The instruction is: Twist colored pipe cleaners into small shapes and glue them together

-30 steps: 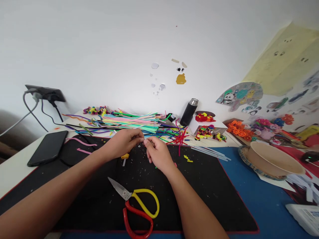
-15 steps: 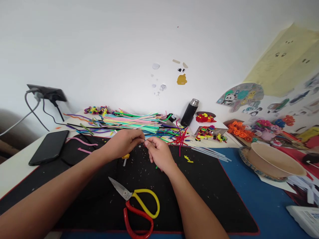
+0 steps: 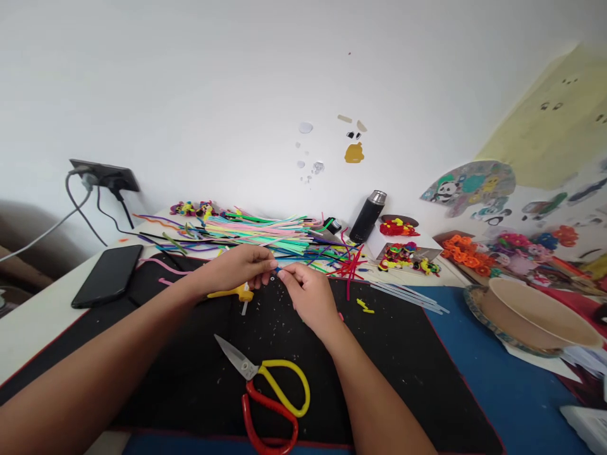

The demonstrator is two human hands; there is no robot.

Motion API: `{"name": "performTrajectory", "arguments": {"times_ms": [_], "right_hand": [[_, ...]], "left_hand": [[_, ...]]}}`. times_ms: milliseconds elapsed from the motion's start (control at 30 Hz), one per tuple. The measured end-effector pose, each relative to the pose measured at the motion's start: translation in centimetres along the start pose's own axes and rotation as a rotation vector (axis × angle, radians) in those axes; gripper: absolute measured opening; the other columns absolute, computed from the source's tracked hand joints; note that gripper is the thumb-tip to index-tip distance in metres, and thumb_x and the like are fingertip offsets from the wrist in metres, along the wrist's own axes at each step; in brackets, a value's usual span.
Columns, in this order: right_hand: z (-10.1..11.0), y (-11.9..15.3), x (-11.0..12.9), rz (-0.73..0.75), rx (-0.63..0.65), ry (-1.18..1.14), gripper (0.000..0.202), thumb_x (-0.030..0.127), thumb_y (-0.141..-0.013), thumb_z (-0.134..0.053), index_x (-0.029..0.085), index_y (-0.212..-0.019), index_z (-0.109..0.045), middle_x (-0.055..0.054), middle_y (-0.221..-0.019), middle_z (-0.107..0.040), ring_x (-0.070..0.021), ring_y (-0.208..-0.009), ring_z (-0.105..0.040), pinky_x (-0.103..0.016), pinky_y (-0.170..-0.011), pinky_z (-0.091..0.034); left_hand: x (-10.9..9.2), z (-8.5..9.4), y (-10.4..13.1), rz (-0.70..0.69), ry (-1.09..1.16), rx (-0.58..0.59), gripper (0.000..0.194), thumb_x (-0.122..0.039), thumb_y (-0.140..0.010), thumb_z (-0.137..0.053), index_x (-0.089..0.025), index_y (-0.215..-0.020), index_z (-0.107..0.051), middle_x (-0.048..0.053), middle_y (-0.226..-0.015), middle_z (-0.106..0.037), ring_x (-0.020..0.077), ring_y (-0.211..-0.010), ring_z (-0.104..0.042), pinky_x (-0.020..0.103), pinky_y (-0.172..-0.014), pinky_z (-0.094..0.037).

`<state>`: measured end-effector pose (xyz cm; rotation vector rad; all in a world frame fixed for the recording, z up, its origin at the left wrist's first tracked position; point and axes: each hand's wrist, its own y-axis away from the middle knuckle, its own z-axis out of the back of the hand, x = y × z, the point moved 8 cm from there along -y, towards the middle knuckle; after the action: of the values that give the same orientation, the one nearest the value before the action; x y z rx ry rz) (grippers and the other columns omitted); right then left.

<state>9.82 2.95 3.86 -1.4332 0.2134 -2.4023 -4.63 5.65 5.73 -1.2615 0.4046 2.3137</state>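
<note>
My left hand (image 3: pixel 244 265) and my right hand (image 3: pixel 306 287) meet over the black mat (image 3: pixel 389 366), fingertips pinched together. Between them shows a small blue piece (image 3: pixel 275 270), perhaps pipe cleaner; most of it is covered by the fingers. Just under my left hand lies a yellow glue gun (image 3: pixel 243 293) with a pale stick poking out, partly hidden by the wrist. Scissors (image 3: pixel 251 371) with one red and one yellow handle rest nearer me, between my forearms. Behind my hands is a heap of many-coloured pipe cleaners (image 3: pixel 265 230).
A black phone (image 3: pixel 108 276) lies at the left. Yellow bits (image 3: pixel 364 306) and clear glue sticks (image 3: pixel 408 296) are on the right of the mat. A black flask (image 3: pixel 367 218) stands by a white box (image 3: pixel 427 243). Further right is a beige bowl (image 3: pixel 535 316).
The camera view has turned slightly left, so everything sits further right. The blue piece now shows between my fingertips, and more of the glue gun is visible.
</note>
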Motion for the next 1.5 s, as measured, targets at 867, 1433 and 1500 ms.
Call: {"name": "performTrajectory", "arguments": {"times_ms": [867, 1433, 1500], "right_hand": [[0.0, -0.2, -0.8, -0.109, 0.035, -0.127, 0.027, 0.045, -0.098, -0.054, 0.022, -0.099, -0.068, 0.006, -0.052, -0.054, -0.0147, -0.04, -0.051, -0.026, -0.047, -0.038], [1.3, 0.0, 1.0, 0.112, -0.039, 0.252, 0.029, 0.04, -0.101, -0.053, 0.021, -0.088, -0.071, -0.001, -0.07, -0.071, -0.0179, -0.06, -0.059, -0.027, -0.059, -0.034], [1.1, 0.0, 1.0, 0.116, -0.036, 0.282, 0.029, 0.039, -0.102, -0.051, 0.021, -0.09, -0.071, -0.002, -0.07, -0.071, -0.0182, -0.06, -0.06, -0.028, -0.059, -0.034]], "left_hand": [[-2.9, 0.2, 0.5, -0.219, -0.38, -0.223, 0.032, -0.037, -0.097, -0.049, -0.02, -0.07, -0.05, -0.004, -0.061, -0.049, 0.0127, -0.058, -0.044, 0.026, -0.057, -0.028], [-1.3, -0.6, 0.2, -0.082, -0.051, -0.111, 0.034, -0.043, -0.095, -0.051, -0.02, -0.07, -0.053, -0.003, -0.06, -0.057, 0.0135, -0.055, -0.058, 0.023, -0.056, -0.043], [-0.7, -0.8, 0.1, -0.04, -0.007, -0.096, 0.033, -0.044, -0.095, -0.051, -0.02, -0.071, -0.052, -0.002, -0.063, -0.058, 0.0141, -0.057, -0.06, 0.023, -0.056, -0.045]]}}
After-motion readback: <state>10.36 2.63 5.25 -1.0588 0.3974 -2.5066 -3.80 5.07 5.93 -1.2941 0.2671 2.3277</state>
